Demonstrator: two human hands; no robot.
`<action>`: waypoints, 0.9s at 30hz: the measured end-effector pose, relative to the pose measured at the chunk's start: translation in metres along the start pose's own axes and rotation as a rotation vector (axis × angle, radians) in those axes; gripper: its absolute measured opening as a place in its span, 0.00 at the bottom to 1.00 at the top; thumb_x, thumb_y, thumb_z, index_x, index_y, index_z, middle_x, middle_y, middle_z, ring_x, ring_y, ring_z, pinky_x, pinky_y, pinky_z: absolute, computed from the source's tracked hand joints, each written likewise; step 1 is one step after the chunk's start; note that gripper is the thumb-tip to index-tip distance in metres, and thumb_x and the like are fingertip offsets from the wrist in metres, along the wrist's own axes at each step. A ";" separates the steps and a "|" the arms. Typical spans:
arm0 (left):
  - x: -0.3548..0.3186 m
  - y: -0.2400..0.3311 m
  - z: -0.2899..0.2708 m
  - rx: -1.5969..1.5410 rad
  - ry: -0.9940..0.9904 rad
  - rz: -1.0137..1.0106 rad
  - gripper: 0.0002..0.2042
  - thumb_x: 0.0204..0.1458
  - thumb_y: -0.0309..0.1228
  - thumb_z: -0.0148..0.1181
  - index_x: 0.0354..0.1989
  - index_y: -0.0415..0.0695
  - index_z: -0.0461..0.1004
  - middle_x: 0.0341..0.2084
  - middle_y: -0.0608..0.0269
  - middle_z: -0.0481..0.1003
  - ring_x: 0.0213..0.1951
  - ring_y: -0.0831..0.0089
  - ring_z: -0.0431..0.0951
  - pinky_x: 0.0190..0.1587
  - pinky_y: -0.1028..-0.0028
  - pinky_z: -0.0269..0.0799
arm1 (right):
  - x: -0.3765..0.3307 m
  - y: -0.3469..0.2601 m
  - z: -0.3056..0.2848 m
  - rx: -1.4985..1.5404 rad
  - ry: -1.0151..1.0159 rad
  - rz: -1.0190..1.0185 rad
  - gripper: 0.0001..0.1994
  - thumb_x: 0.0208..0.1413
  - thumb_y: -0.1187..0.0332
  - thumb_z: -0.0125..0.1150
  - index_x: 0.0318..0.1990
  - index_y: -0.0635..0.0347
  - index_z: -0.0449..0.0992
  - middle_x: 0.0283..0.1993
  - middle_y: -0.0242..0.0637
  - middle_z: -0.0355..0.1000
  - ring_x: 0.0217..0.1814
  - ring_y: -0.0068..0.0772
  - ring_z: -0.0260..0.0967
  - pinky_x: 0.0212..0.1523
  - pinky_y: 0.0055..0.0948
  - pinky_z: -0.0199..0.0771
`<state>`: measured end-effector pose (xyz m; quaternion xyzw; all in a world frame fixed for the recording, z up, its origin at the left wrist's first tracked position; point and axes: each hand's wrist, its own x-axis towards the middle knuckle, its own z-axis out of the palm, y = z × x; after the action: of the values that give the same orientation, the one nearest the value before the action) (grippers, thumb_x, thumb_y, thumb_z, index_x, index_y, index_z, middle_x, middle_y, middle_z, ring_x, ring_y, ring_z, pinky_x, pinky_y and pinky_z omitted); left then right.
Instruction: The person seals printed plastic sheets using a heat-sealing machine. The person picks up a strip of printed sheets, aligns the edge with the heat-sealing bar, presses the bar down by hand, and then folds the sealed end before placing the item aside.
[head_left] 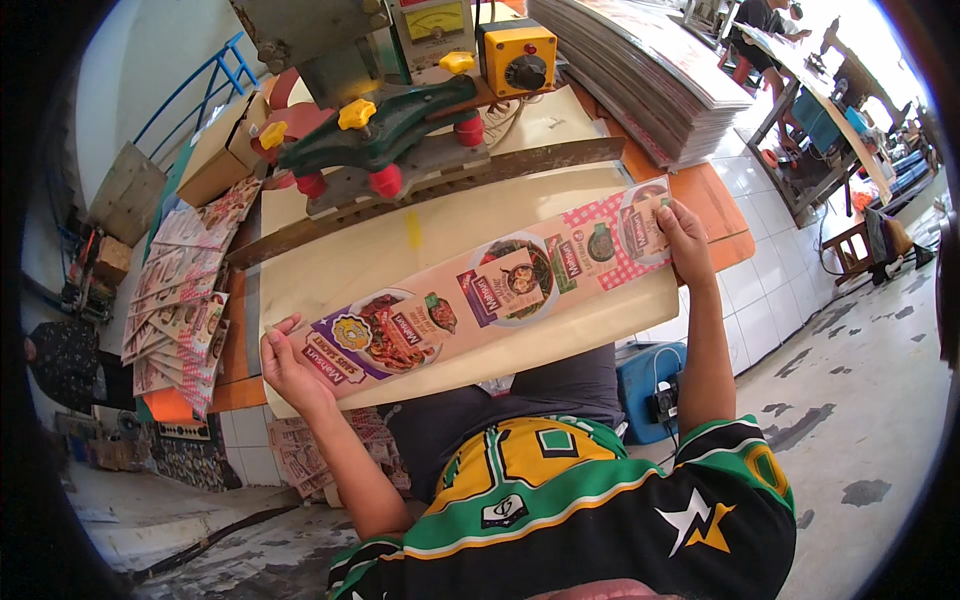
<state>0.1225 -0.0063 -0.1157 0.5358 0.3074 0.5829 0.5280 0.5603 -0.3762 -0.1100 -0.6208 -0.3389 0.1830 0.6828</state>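
Observation:
A long, glossy printed strip [482, 292] with food pictures and pink checks stretches between my two hands, slanting up to the right. My left hand [297, 372] grips its lower left end between thumb and fingers. At the upper right end, my right hand [685, 240] pinches the edge, with the thumb on the printed face. Beneath the strip lies a cream sheet [350, 250] covering the worktop. Just beyond it stands a press with a green metal frame [385, 140], yellow star knobs, red feet and a long metal bar [430, 192].
Fanned printed strips [185, 290] pile up at the left by a cardboard box [222, 150]. A yellow control box [517, 60] sits on the press. Tall stacked sheets [640, 80] stand at the back right. A blue case [650, 390] is below the table; a person [757, 40] is far right.

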 end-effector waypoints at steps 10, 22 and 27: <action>0.013 -0.016 -0.027 -0.379 0.097 -0.151 0.11 0.71 0.35 0.51 0.45 0.38 0.73 0.46 0.56 0.76 0.51 0.67 0.76 0.53 0.63 0.78 | 0.000 -0.003 0.004 -0.024 -0.024 0.004 0.19 0.74 0.59 0.53 0.58 0.68 0.74 0.47 0.29 0.78 0.44 0.13 0.73 0.44 0.18 0.75; 0.016 -0.012 -0.067 -0.757 0.200 -0.238 0.09 0.68 0.35 0.57 0.43 0.42 0.74 0.30 0.67 0.76 0.36 0.73 0.75 0.43 0.76 0.72 | 0.002 -0.002 0.000 -0.035 -0.012 0.018 0.19 0.73 0.59 0.52 0.55 0.68 0.75 0.44 0.30 0.78 0.41 0.14 0.73 0.42 0.19 0.75; -0.017 0.013 -0.071 -0.464 0.345 -0.058 0.11 0.69 0.37 0.57 0.42 0.41 0.74 0.26 0.70 0.70 0.27 0.79 0.66 0.31 0.80 0.63 | 0.002 0.004 -0.007 0.071 -0.016 0.004 0.19 0.73 0.59 0.52 0.55 0.70 0.74 0.46 0.32 0.78 0.43 0.16 0.74 0.44 0.20 0.75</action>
<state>0.0496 -0.0105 -0.1258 0.2844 0.2663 0.7048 0.5929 0.5673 -0.3799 -0.1132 -0.5953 -0.3362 0.2013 0.7015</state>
